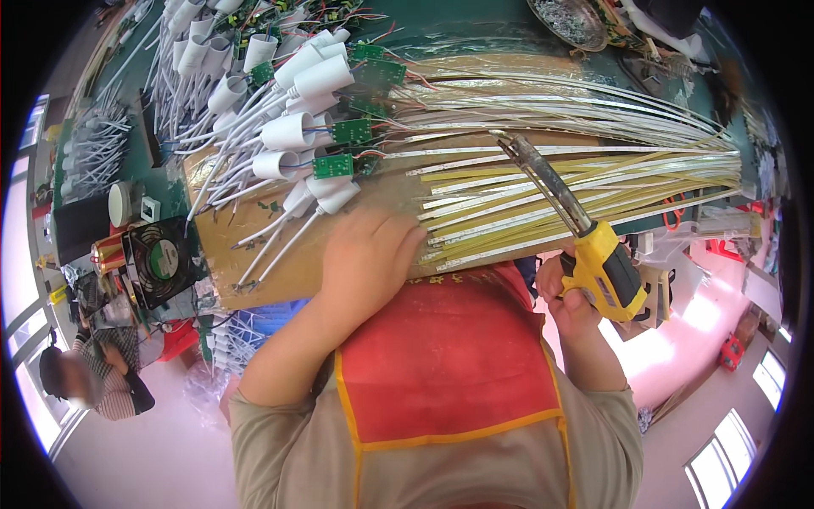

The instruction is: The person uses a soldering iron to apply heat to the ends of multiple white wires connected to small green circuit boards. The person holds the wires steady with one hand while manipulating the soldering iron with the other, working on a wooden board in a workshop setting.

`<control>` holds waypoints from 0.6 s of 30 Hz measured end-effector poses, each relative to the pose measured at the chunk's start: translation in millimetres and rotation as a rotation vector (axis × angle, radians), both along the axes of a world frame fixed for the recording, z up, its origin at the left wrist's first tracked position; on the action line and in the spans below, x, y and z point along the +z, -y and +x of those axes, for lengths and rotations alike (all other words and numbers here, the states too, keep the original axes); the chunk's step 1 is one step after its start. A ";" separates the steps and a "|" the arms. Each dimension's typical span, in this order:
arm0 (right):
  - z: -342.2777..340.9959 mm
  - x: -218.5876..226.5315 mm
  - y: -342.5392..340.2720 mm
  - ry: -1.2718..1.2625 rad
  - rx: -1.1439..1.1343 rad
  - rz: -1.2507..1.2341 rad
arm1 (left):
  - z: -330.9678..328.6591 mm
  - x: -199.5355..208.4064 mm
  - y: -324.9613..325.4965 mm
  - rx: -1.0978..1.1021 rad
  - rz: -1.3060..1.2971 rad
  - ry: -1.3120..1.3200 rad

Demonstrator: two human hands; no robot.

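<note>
My right hand (570, 297) grips a yellow and black soldering gun (606, 271), its long metal nose pointing up and left over thin strips. My left hand (373, 250) is at the near edge of a brown cardboard sheet (246, 237). Its fingers are blurred, and anything between them cannot be made out. Just beyond it are white plastic sleeves (275, 164) on white cords, with small green circuit boards (333, 166) at their open ends. Red and white wires run from several boards to long white strips (560, 151). Nearer lie yellowish strips (509, 225), their left ends by my left hand.
More sleeves and cords (195, 51) are heaped at the far left of the green table (458, 25). A black fan (158, 261) stands at the left edge. A round metal dish (570, 24) sits at the far right. Another person (102, 369) is at the lower left.
</note>
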State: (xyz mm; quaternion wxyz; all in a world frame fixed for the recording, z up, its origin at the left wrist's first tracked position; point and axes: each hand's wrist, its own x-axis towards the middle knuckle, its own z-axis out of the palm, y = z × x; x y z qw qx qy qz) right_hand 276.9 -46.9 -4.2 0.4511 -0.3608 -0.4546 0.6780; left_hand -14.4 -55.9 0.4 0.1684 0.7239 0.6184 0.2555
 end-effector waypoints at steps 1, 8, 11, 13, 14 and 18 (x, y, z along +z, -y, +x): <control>-0.3 1.3 1.4 -0.002 -0.012 0.001 | 1.8 0.0 -1.6 0.007 -0.004 -0.025; 7.3 -0.5 12.2 0.013 -0.030 0.042 | 1.1 6.2 -13.2 -0.021 -0.159 0.081; 7.2 -2.2 12.9 -0.020 -0.036 0.080 | 3.1 8.6 -10.7 -0.016 -0.042 0.076; 7.3 -3.3 13.0 -0.048 -0.030 0.093 | 2.8 7.2 -9.9 -0.050 -0.022 0.035; 8.5 -4.2 13.3 -0.052 -0.023 0.086 | 2.9 6.6 -9.7 -0.067 -0.012 0.014; 10.1 -4.3 12.1 -0.031 -0.024 0.075 | 5.0 7.7 -8.2 -0.073 0.018 -0.069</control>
